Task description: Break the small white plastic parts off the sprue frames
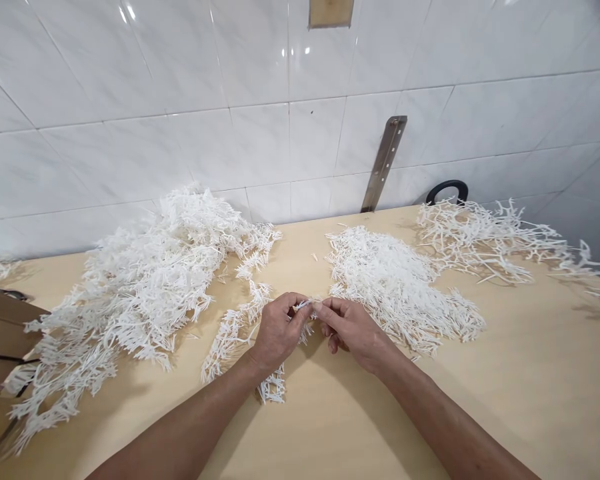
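Note:
Both hands meet near the middle of the table. My left hand (281, 329) pinches a small white branched piece (305, 305) between thumb and forefinger. The fingertips of my right hand (347, 327) close on the other end of that piece, its lower fingers curled. A strand of linked white pieces (235, 333) lies under and left of my left hand, with part of it showing below the wrist. Just beyond my right hand spreads a flat heap of small white pieces (393, 280).
A tall white heap (165, 267) covers the left side. Bare white branching frames (485, 237) lie at the back right, by a black ring (447, 190). A metal strip (385, 163) leans on the tiled wall. A cardboard box (5, 327) stands at the left edge.

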Demonstrator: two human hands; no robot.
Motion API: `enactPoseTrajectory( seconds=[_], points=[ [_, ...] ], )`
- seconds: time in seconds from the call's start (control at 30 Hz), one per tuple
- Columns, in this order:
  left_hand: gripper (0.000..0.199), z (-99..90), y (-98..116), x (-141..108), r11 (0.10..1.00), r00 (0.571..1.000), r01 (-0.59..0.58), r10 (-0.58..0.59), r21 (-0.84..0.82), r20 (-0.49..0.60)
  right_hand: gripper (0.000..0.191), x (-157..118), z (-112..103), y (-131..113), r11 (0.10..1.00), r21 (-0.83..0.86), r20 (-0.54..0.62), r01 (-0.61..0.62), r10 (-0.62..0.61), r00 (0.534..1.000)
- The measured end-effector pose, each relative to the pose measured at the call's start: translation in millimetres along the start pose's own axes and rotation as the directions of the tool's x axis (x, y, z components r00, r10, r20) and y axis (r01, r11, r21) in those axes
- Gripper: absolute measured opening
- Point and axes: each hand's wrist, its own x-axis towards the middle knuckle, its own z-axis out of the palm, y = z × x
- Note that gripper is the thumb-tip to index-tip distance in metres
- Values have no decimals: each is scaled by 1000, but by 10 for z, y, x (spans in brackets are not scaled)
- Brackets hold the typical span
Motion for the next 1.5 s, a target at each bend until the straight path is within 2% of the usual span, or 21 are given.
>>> enactPoseTrajectory(
  seconds=[0.13,0.43,0.53,0.67,0.8,1.0,1.13,1.3,1.5],
  points=[
    [20,4,-21,-10,998,1000,10,-9,68,-15,36,-4,-2,22,997,-69,-10,34,-35,999],
    [23,0,44,-6,997,1000,18,-19,78,10,18,-58,49,-89,958,-281,-125,64,-102,987],
    [22,-1,51,0,988,999,30,-36,155,37,15,-65,60,-102,953,-296,-148,68,-116,982],
    [32,10,11,7,970,998,41,-54,240,45,11,-66,63,-99,956,-284,-151,68,-114,982],
    [30,17,-26,5,960,999,-3,-7,279,37,13,-69,73,-111,954,-291,-135,75,-118,984],
    [25,17,-70,-18,911,989,-144,117,387,94,23,-65,51,-85,942,-315,-126,117,-164,978],
    [24,23,-68,-31,883,987,-159,127,442,101,21,-79,57,-79,899,-418,-158,128,-210,965],
    [30,24,-33,-24,850,991,-128,84,511,108,19,-87,94,-80,821,-548,-184,160,-305,934],
    [28,-11,2,7,898,993,-45,-7,437,116,19,-81,63,-52,750,-605,-124,266,-419,899]
  ],
)
